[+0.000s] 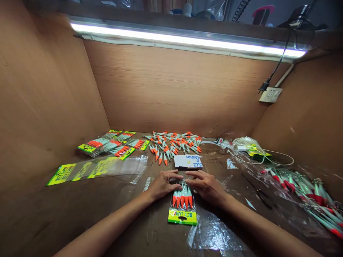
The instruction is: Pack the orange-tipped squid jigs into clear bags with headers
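A clear plastic bag of fishing lures (182,198) lies flat in front of me, its yellow-green "BCT LURE" header (182,217) toward me. Inside, several pale lures with orange ends sit side by side. My left hand (163,184) grips the far end of the bag at its left corner, thumb and fingers drawn together. At the same end, my right hand (206,185) has its fingers on the right corner. Just beyond the hands is a small white box (188,161) with blue handwriting. The bag's far edge is partly hidden by my fingers.
Loose orange-and-pale lures (174,142) are heaped at the back. Filled bags (107,145) lie back left, above a fanned row of flat bags (93,169). Pliers (264,198), red-and-white lures (308,192) and a white cord (278,157) are on the right. Loose plastic film (214,232) lies near me.
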Motion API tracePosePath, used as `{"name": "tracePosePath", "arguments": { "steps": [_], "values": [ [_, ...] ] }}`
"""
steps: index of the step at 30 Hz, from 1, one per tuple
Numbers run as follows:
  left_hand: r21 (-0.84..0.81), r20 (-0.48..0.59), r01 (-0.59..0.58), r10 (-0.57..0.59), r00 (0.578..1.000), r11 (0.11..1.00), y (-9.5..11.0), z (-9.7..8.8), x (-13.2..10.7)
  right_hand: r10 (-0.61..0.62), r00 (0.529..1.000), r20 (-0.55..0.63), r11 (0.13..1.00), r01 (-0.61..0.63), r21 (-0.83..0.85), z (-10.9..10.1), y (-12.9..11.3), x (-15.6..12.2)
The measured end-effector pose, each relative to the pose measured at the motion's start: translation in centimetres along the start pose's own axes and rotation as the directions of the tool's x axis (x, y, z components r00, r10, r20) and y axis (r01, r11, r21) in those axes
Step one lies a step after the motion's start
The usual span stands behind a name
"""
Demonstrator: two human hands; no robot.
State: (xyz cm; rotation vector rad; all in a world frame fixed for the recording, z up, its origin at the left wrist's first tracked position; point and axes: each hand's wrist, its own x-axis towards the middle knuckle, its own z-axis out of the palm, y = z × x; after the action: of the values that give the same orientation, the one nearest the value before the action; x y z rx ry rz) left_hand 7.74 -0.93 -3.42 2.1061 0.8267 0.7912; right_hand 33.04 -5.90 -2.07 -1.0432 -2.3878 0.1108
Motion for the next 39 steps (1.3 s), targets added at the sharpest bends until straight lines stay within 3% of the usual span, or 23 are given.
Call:
{"name": "tracePosePath", "arguments": {
  "steps": [4, 9, 12, 15, 18, 21, 24, 27, 29, 31, 33, 35, 36, 37, 39],
  "values": [
    [0.303, 0.133, -0.138, 0.102, 0.986, 0.943, 0.7, -0.7, -1.3, -0.118, 0.983, 0.14, 0.967, 0.145, -0.208, -0.4, 0.1, -1.3],
    [0.513, 0.357, -0.26, 0.072, 0.931, 0.818, 1.9, -2.3, -3.6, -0.198, 0.941, 0.275, 0.959, 0.244, -0.145, -2.4, -0.8, -3.0],
    [0.536, 0.27, -0.168, 0.02, 0.963, 0.827, 1.6, -2.4, -3.9, -0.101, 0.965, 0.24, 0.993, 0.114, -0.04, -3.0, -1.1, -3.4],
    [0.515, 0.066, 0.024, -0.068, 0.996, 0.857, 1.1, -1.8, -2.7, 0.168, 0.983, 0.073, 0.972, -0.178, 0.155, -2.1, -0.8, -2.7],
    [0.468, 0.075, 0.034, -0.078, 0.994, 0.883, 1.2, -0.9, -1.2, 0.371, 0.928, 0.038, 0.873, -0.362, 0.326, -0.4, -0.4, -1.0],
    [0.333, 0.08, -0.001, -0.027, 0.996, 0.943, 1.8, -0.2, -0.9, 0.336, 0.932, 0.137, 0.863, -0.363, 0.351, 0.5, -0.4, 0.6],
    [0.02, 0.053, 0.145, -0.146, 0.988, 0.989, 2.2, -0.3, -1.8, 0.281, 0.947, 0.154, 0.863, -0.32, 0.39, -0.1, -0.2, 1.6],
    [-0.314, 0.083, 0.346, -0.337, 0.938, 0.884, 2.3, -3.3, -2.6, 0.228, 0.973, 0.018, 0.942, -0.225, 0.25, -1.5, 1.3, 2.4],
    [-0.397, 0.011, 0.384, -0.414, 0.91, 0.834, 2.5, -7.7, -2.6, 0.169, 0.985, -0.022, 0.986, -0.169, -0.003, -1.9, 2.8, 3.1],
    [-0.324, -0.271, 0.326, -0.417, 0.868, 0.888, 2.8, -13.5, -2.4, 0.133, 0.991, 0.026, 0.963, -0.123, -0.239, -1.8, 4.0, 3.8],
    [-0.06, -0.612, 0.372, -0.328, 0.72, 0.926, 3.0, -19.1, -2.1, 0.123, 0.989, 0.079, 0.92, -0.083, -0.384, -1.1, 4.6, 4.4],
    [0.055, -0.767, 0.413, -0.227, 0.601, 0.909, 3.1, -23.0, -1.9, 0.111, 0.988, 0.102, 0.892, -0.054, -0.449, -0.5, 4.6, 4.9],
    [0.121, -0.815, 0.439, -0.163, 0.556, 0.89, 3.1, -23.8, -1.8, 0.105, 0.99, 0.098, 0.888, -0.049, -0.458, -0.4, 4.5, 5.0],
    [0.159, -0.834, 0.449, -0.124, 0.538, 0.879, 3.0, -23.8, -1.7, 0.1, 0.992, 0.08, 0.891, -0.054, -0.45, -0.4, 4.4, 5.1],
    [0.232, -0.81, 0.433, -0.073, 0.581, 0.871, 2.8, -21.3, -1.5, 0.101, 0.995, -0.008, 0.923, -0.097, -0.372, -0.6, 3.8, 5.4]
  ]
}}
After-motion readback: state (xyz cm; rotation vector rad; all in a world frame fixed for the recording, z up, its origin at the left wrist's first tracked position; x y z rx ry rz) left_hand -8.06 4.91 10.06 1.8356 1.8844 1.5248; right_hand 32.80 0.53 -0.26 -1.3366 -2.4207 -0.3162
